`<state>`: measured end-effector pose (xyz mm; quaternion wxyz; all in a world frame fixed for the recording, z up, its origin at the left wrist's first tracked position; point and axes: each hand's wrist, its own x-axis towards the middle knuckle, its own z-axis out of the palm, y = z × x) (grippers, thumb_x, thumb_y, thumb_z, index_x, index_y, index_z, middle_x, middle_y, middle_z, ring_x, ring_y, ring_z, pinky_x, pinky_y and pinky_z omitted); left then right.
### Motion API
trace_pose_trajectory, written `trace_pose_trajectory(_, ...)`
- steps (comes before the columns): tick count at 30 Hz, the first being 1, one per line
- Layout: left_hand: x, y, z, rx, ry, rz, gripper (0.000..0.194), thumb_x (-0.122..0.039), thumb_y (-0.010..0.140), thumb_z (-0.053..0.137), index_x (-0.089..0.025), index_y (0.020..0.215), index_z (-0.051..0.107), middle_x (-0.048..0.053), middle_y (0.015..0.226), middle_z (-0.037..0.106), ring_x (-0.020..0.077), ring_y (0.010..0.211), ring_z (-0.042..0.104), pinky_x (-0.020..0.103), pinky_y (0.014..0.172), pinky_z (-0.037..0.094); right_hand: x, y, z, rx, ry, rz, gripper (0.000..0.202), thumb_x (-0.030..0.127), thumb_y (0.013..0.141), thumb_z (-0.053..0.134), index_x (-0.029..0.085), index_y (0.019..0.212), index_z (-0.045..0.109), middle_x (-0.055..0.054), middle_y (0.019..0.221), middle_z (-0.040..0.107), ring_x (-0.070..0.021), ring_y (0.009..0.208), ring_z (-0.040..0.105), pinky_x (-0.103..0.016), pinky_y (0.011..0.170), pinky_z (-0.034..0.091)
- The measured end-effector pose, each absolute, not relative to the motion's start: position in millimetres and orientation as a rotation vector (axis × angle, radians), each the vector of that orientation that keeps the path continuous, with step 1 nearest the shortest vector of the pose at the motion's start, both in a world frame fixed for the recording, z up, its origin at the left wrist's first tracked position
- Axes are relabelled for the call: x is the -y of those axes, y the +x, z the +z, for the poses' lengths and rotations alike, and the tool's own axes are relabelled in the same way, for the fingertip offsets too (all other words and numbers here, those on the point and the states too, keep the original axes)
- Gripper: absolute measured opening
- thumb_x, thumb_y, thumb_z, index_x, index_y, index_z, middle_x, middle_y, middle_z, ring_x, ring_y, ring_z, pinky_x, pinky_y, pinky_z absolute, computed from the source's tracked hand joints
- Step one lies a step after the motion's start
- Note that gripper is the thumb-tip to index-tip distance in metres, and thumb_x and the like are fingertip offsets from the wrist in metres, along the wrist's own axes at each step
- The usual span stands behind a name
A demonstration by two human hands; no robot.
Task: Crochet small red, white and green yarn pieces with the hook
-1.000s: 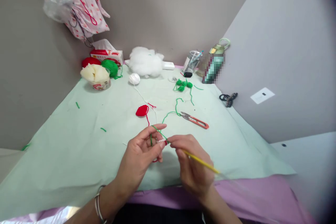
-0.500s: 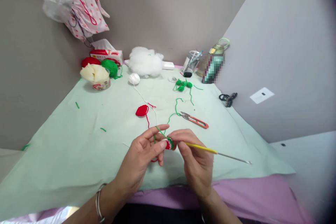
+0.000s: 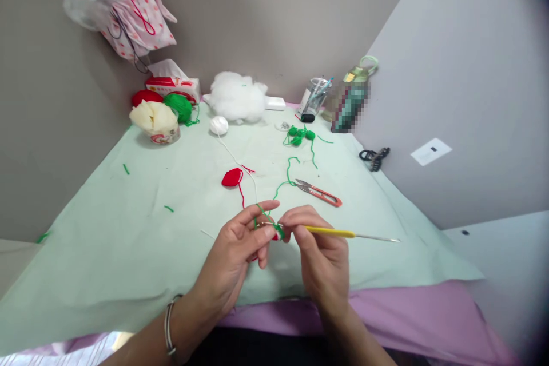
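Note:
A small crochet piece point(image 3: 278, 233) in red, white and green is pinched by my left hand point(image 3: 240, 246), with green yarn point(image 3: 263, 213) running over the raised index finger. My right hand point(image 3: 321, 251) grips a crochet hook point(image 3: 332, 231) by its yellow handle. The hook's thin front end reaches the top of the piece and points left; its other metal end sticks out to the right. Green yarn leads from the hands up towards orange-handled snips point(image 3: 319, 193). Beyond my left hand lies a red yarn bundle point(image 3: 232, 177).
White stuffing point(image 3: 238, 98) and a white yarn ball point(image 3: 218, 125) sit at the back. Green crochet pieces point(image 3: 300, 136), a glass of pens point(image 3: 315, 100), a bottle point(image 3: 351, 103) and a hair clip point(image 3: 376, 158) are right. A tissue box point(image 3: 174, 87) and plastic tub point(image 3: 165, 132) stand left.
The hook has tilted closer to level, and its front end now shows across the top of the piece. The crochet piece has turned, so less of its red shows.

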<state>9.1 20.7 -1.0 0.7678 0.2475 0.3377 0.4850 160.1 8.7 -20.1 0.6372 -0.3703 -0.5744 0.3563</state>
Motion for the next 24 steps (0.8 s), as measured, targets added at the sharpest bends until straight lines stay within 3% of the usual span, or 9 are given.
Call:
trace_pose_trajectory(5, -20.2, 8.7, -1.5, -0.715, 0.515, 1.005, 0.043, -0.022, 0.082, 0.087, -0.015, 0.124, 0.078, -0.007, 0.062, 0.051, 0.0049, 0.05, 0.038, 0.017, 0.047, 0.036, -9.3, 161.6, -23.2, 1.301, -0.853, 0.822, 0.02, 0.018, 0.104, 0.061, 0.027, 0.103, 0.08, -0.002, 0.092, 0.071, -0.0146, 0.078, 0.064, -0.03, 0.073, 0.052)
trace_pose_trajectory(12, -24.8, -0.8, -1.2, -0.664, 0.461, 0.894, 0.035, -0.02, 0.083, 0.083, -0.015, 0.118, 0.082, -0.002, 0.08, 0.059, 0.0011, 0.05, 0.034, 0.017, 0.046, 0.032, -12.6, 165.1, -21.1, 1.004, -0.755, 1.102, 0.016, 0.028, 0.101, 0.068, 0.024, 0.092, 0.081, -0.002, 0.084, 0.068, -0.0106, 0.065, 0.06, -0.025, 0.059, 0.049)
trace_pose_trajectory(19, -20.9, 6.6, -5.7, -0.757, 0.723, 1.043, 0.033, -0.027, 0.083, 0.087, -0.023, 0.115, 0.082, -0.003, 0.076, 0.063, 0.0075, 0.058, 0.054, 0.022, 0.057, 0.045, -8.3, 156.8, -22.4, 1.217, -0.87, 0.883, 0.016, 0.026, 0.102, 0.067, 0.027, 0.098, 0.083, -0.004, 0.093, 0.076, -0.0171, 0.089, 0.068, -0.03, 0.079, 0.055)
trace_pose_trajectory(24, -20.1, 2.5, -6.6, -0.799, 0.749, 1.022, 0.028, -0.03, 0.087, 0.084, -0.025, 0.114, 0.082, -0.002, 0.086, 0.065, 0.006, 0.058, 0.059, 0.023, 0.059, 0.043, -12.3, 161.2, -21.8, 1.062, -0.815, 1.057, 0.016, 0.03, 0.102, 0.066, 0.026, 0.096, 0.08, -0.002, 0.088, 0.074, -0.0131, 0.073, 0.065, -0.028, 0.069, 0.054)
